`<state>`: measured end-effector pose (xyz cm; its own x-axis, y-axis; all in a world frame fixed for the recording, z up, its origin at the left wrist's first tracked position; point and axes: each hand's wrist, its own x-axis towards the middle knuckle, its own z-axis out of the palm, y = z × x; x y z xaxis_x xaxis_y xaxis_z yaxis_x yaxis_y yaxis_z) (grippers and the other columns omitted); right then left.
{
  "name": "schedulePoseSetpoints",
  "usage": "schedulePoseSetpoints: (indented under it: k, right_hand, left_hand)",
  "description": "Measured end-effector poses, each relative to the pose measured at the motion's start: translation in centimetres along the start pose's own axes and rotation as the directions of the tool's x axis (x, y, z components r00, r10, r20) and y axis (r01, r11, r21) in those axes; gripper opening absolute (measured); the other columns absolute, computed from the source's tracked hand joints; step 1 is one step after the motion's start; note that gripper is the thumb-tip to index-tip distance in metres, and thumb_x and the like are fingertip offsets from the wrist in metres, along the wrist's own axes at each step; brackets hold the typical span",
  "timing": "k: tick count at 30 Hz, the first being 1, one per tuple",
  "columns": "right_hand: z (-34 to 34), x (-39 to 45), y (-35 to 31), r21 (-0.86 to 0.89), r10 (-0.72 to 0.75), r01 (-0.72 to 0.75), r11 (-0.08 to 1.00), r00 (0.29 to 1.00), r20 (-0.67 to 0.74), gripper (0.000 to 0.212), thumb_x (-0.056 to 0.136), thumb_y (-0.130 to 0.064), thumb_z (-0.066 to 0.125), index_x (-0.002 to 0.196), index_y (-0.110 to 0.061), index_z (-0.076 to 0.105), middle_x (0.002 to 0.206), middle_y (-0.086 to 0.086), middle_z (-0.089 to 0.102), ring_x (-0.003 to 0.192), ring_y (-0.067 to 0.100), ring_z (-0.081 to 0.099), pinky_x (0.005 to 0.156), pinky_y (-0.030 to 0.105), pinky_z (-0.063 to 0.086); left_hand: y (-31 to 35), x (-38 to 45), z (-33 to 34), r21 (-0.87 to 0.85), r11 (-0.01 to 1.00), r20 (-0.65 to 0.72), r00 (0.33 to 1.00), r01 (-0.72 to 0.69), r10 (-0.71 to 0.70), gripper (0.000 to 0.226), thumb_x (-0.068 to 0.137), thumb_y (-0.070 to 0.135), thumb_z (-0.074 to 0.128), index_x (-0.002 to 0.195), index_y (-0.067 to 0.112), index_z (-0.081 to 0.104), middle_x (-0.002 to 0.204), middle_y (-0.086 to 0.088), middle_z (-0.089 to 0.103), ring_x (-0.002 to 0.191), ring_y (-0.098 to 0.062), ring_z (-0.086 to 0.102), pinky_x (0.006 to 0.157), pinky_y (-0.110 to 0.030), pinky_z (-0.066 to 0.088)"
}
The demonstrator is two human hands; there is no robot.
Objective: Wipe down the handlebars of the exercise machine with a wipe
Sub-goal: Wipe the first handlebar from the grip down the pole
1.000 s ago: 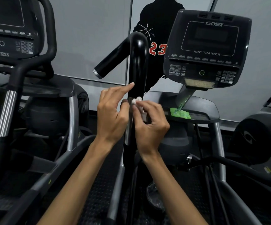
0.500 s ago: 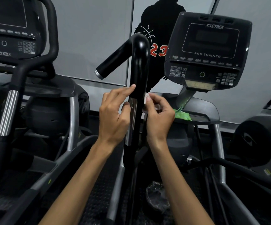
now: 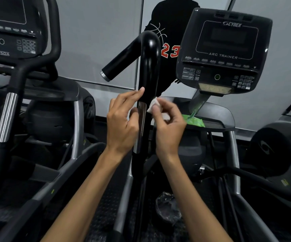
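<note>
I see the exercise machine [image 3: 225,55] with its dark console ahead, a second machine [image 3: 10,32] to the left. The black handlebar [image 3: 149,70] rises upright in the middle, a metal strip low on its shaft. My left hand [image 3: 122,123] rests against the bar's left side, index finger stretched onto it, thumb by the strip; its grip is loose and holds nothing. My right hand [image 3: 169,126] has its grip pinched on the white wipe [image 3: 152,105], which touches the bar's right side. A green packet [image 3: 193,120] lies on the console shelf.
</note>
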<state>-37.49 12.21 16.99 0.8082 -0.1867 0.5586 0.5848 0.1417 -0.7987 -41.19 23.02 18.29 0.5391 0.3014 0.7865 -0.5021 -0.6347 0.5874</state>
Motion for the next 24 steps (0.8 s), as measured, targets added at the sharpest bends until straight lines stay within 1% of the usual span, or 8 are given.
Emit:
schedulePoseSetpoints:
  k: [2,6,9,11,15,17,21,24]
  right_hand:
    - [-0.3,-1.4,0.6,-0.065,-0.068,0.07,0.995,0.997,0.022,0.016,0.092,-0.011,0.074,0.102,-0.023,0.072,0.098,0.0,0.072,0.094,0.018,0.069,0.083,0.038,0.056]
    - [-0.1,-0.2,0.7,-0.021,-0.023,0.023,1.0,1.0,0.0,0.012,0.093,-0.013,0.072,0.102,-0.02,0.072,0.097,0.003,0.071,0.089,0.018,0.068,0.08,0.037,0.054]
    - [0.5,-0.7,-0.3,-0.168,-0.181,0.178,0.969,0.983,0.0,0.014,0.089,-0.009,0.076,0.101,-0.015,0.073,0.099,0.0,0.068,0.095,0.014,0.066,0.085,0.027,0.053]
    - [0.5,-1.6,0.0,-0.248,-0.24,0.239,0.939,0.97,0.026,0.015,0.086,-0.004,0.078,0.099,-0.01,0.075,0.099,0.0,0.066,0.095,0.013,0.065,0.085,0.022,0.05]
    - [-0.1,-0.9,0.4,-0.21,-0.171,0.164,0.964,0.985,-0.015,0.015,0.085,-0.005,0.079,0.099,-0.009,0.076,0.096,-0.003,0.067,0.092,0.01,0.066,0.082,0.019,0.049]
    - [0.5,-0.4,-0.3,-0.206,-0.211,0.198,0.958,0.977,-0.041,0.016,0.084,-0.004,0.08,0.099,-0.009,0.077,0.097,-0.001,0.067,0.094,0.011,0.066,0.085,0.022,0.052]
    - [1.8,-1.8,-0.5,-0.305,-0.347,0.336,0.891,0.938,0.019,0.016,0.081,0.001,0.08,0.096,-0.005,0.08,0.099,0.007,0.066,0.092,0.01,0.066,0.083,0.022,0.055]
    - [0.9,-2.4,0.4,-0.33,-0.324,0.297,0.896,0.945,-0.03,0.016,0.081,-0.002,0.082,0.097,-0.005,0.08,0.098,0.003,0.065,0.092,0.003,0.064,0.085,0.017,0.051]
  left_hand:
    - [-0.1,-0.1,0.1,0.004,1.0,-0.005,1.0,-0.007,0.007,0.055,0.087,-0.008,0.053,0.134,0.018,0.063,0.126,0.004,0.064,0.114,-0.017,0.057,0.093,-0.037,0.052]
    - [-0.1,-0.2,0.4,-0.01,1.0,0.003,1.0,-0.001,0.001,0.053,0.088,-0.005,0.053,0.134,0.017,0.063,0.126,0.004,0.064,0.115,-0.017,0.057,0.095,-0.039,0.051]
    - [-0.2,-0.2,0.4,-0.03,1.0,0.001,1.0,-0.001,0.001,0.052,0.088,-0.004,0.053,0.135,0.017,0.062,0.126,0.004,0.063,0.117,-0.016,0.056,0.096,-0.041,0.051]
    - [-0.2,-0.3,0.4,-0.034,0.999,0.005,1.0,-0.004,0.004,0.052,0.088,-0.004,0.052,0.135,0.017,0.062,0.126,0.005,0.062,0.118,-0.016,0.055,0.096,-0.041,0.051]
    - [-0.3,-0.2,0.2,-0.039,0.999,0.015,1.0,-0.005,0.005,0.049,0.091,0.001,0.055,0.135,0.018,0.062,0.127,0.006,0.062,0.117,-0.016,0.055,0.094,-0.042,0.051]
    - [-0.1,-0.2,0.3,-0.056,0.998,0.015,1.0,0.005,-0.004,0.045,0.092,0.006,0.057,0.135,0.017,0.062,0.127,0.006,0.061,0.119,-0.014,0.055,0.098,-0.042,0.049]
    - [0.0,-0.5,0.2,-0.073,0.997,0.036,0.999,0.016,-0.013,0.045,0.093,0.009,0.056,0.137,0.017,0.06,0.131,0.007,0.059,0.122,-0.013,0.053,0.104,-0.036,0.045]
    - [-0.4,-0.5,-0.5,-0.074,0.997,0.09,0.996,0.018,-0.011,0.047,0.091,0.012,0.053,0.138,0.018,0.059,0.135,0.007,0.059,0.122,-0.017,0.052,0.103,-0.033,0.043]
